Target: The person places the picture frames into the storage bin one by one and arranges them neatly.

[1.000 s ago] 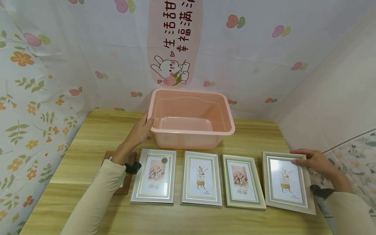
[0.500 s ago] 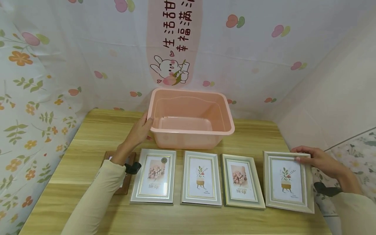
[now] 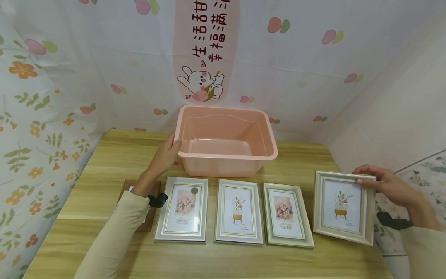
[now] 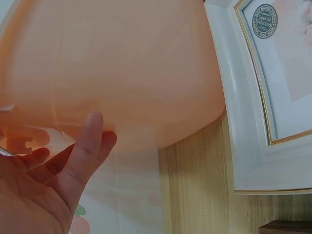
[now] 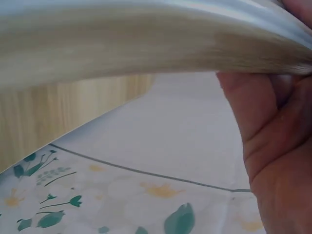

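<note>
On the left, my left hand (image 3: 163, 157) holds the left rim of a pink plastic bin (image 3: 223, 166); its thumb lies on the outside in the left wrist view. Nothing lies in the bin. My right hand (image 3: 391, 188) pinches the upper right corner of a cream picture frame (image 3: 341, 205) showing a potted plant print. This frame is tilted up towards me, its top edge raised. In the right wrist view, the frame's edge (image 5: 107, 48) crosses close to the camera, with the fingers partly out of view.
Across the table (image 3: 237, 259) lie a pale frame with a round sticker (image 3: 181, 209), a plant-print frame (image 3: 239, 212) and a flower-print frame (image 3: 288, 215). A brown frame (image 3: 150, 221) is partly hidden by the left forearm. A patterned cloth wall (image 3: 292, 77) rises behind the bin.
My right hand has tilted the rightmost picture frame up from the table and moved it slightly up and right. The left hand and bin have stayed put.
</note>
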### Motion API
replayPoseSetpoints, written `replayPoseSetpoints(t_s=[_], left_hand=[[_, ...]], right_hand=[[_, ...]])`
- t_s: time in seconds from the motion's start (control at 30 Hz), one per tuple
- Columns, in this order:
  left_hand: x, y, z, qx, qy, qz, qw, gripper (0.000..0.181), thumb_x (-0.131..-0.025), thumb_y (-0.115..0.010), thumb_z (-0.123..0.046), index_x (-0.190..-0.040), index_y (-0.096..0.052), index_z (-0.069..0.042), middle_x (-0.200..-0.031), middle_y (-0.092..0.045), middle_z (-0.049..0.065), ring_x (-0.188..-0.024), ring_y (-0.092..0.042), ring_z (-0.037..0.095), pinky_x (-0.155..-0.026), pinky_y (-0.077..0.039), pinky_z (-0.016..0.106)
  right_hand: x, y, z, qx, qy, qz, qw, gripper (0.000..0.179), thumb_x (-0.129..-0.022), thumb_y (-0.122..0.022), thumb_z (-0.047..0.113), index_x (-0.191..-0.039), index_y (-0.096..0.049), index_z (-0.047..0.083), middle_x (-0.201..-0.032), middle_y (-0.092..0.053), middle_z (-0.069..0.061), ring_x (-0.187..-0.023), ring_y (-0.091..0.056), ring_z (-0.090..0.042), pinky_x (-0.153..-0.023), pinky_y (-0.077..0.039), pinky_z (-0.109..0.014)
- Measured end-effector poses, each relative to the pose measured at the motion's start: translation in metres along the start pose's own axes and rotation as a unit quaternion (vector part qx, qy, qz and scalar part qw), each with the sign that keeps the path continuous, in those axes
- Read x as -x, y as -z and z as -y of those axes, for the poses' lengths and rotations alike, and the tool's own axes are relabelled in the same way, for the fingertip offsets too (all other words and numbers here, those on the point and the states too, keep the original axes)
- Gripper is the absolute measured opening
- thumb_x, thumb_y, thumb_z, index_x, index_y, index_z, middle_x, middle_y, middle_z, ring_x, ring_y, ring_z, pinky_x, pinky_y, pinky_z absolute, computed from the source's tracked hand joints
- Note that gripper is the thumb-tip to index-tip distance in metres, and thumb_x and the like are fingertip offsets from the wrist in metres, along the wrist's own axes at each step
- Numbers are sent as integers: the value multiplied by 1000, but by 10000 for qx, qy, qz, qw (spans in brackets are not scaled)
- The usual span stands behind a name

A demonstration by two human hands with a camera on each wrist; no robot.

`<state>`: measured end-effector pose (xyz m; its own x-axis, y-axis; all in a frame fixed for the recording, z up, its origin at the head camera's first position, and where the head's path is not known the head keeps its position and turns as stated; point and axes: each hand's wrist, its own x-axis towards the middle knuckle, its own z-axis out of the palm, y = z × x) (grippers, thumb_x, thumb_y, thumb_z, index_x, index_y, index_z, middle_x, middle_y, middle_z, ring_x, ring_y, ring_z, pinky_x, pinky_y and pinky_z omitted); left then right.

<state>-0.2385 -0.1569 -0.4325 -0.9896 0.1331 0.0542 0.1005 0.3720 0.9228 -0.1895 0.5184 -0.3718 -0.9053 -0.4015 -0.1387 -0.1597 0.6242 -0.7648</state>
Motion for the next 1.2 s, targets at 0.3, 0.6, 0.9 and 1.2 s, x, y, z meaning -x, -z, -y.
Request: replayPoseSetpoints(t_s=[0.3,0.6,0.9,1.2], left_hand=[[-1,-1,0,-85,-70,-48,9999,49,-105,-30,-35,-151,-33,-17,-124,-57,23,-102,-60,39,-54,-59,40],[0,0,0,-123,-69,20,9999,48,-107,-31,-36,-150,-34,-15,-126,-56,23,-103,-59,39,-55,-59,36],[1,1,-1,-174,-23,67,9998,50,-107,-29,-38,-150,-32,-15,-127,-55,24,-104,-59,40,-61,-60,48],[1,1,-1,-178,11,47,9998,48,-106,-28,-39,-145,-36,-13,-126,-55,23,-102,-59,39,-65,-59,54]], right_hand=[[-5,5,24,645,-405,-1086,9912,38,-99,-60,9,-136,-58,10,-94,-68,22,-70,-71,-15,-53,-59,-35],[-11,8,46,1183,-701,-1847,9731,42,-97,-65,20,-137,-57,9,-88,-62,28,-65,-67,-9,-52,-57,-31],[-19,8,70,1203,-467,-1984,9716,47,-101,-58,23,-146,-50,14,-98,-55,34,-68,-64,-3,-50,-52,-25],[-36,0,95,1098,-446,-2798,9527,45,-99,-61,25,-143,-55,18,-82,-54,31,-48,-46,-2,-39,-36,-25]])
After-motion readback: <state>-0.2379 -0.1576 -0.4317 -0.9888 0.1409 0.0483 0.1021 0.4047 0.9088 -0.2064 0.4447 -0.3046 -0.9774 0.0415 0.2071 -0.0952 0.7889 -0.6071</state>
